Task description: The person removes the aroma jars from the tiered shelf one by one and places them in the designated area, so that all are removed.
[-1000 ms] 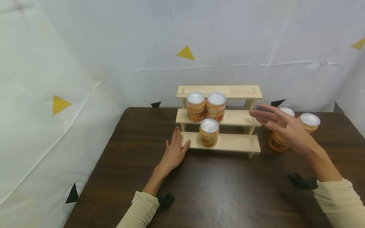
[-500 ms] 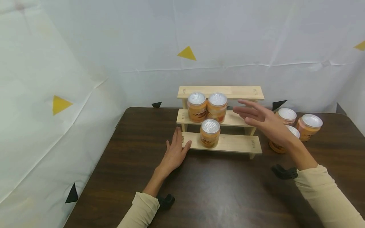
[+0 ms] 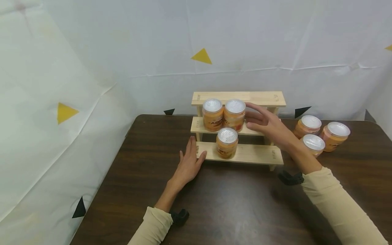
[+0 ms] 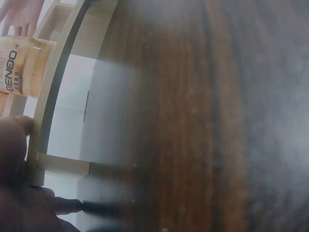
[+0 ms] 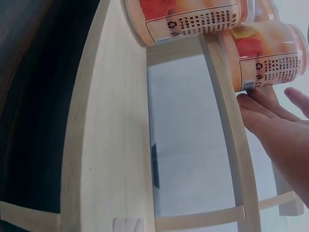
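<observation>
A pale three-tier wooden shelf stand [image 3: 263,156] is on the dark table. On its middle tier two orange jars with silver lids stand side by side, the left jar [image 3: 212,117] and the right jar [image 3: 234,117]. A third jar [image 3: 227,145] stands on the bottom tier. My right hand [image 3: 269,127] is at the right side of the right middle-tier jar, fingers extended behind it and thumb apart; in the right wrist view its fingertips [image 5: 251,104] lie close against the jar's lower side. My left hand [image 3: 187,166] rests against the left end of the bottom tier, fingers extended, thumb at the front edge.
Three more jars are grouped on the table right of the stand: a back jar [image 3: 308,126], a right jar [image 3: 335,136] and a front jar [image 3: 313,144], partly behind my right forearm. A white sheet [image 3: 153,44] hangs behind the dark table [image 3: 232,200].
My right hand has moved left from over the loose jars to the right jar on the middle tier. The left hand and the jars stay in place.
</observation>
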### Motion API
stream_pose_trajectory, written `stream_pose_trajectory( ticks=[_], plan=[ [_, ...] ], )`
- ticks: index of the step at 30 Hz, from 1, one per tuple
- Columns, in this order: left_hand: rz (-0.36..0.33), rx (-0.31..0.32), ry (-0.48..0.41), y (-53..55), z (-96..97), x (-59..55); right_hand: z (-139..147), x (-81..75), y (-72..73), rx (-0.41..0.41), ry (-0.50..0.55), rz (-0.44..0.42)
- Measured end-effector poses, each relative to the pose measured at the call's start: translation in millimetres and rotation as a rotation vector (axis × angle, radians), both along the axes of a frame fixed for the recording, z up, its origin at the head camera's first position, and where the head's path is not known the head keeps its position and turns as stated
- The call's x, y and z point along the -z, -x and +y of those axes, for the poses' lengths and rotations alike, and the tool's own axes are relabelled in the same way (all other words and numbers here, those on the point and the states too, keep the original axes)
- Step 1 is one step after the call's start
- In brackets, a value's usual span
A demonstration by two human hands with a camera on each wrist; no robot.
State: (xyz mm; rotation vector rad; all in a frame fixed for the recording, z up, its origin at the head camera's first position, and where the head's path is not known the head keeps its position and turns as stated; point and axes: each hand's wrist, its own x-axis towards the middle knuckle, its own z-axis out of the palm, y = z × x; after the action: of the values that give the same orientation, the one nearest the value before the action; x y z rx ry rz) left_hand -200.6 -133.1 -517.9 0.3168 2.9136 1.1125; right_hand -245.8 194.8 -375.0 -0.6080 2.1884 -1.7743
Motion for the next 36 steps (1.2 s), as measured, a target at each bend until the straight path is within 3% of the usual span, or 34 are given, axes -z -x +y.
stream_pose_trajectory(
  ticks=[21,36],
  plan=[
    [-0.031,-0.012,0.030,2.7,-0.6,2.3,-38.6,-3.5,20.5,0.040,-0.018,0.028],
    [0.000,-0.010,0.026,1.7,-0.4,4.1,-49.0,-2.7,17.3,0.115,-0.040,0.047]
  ],
)
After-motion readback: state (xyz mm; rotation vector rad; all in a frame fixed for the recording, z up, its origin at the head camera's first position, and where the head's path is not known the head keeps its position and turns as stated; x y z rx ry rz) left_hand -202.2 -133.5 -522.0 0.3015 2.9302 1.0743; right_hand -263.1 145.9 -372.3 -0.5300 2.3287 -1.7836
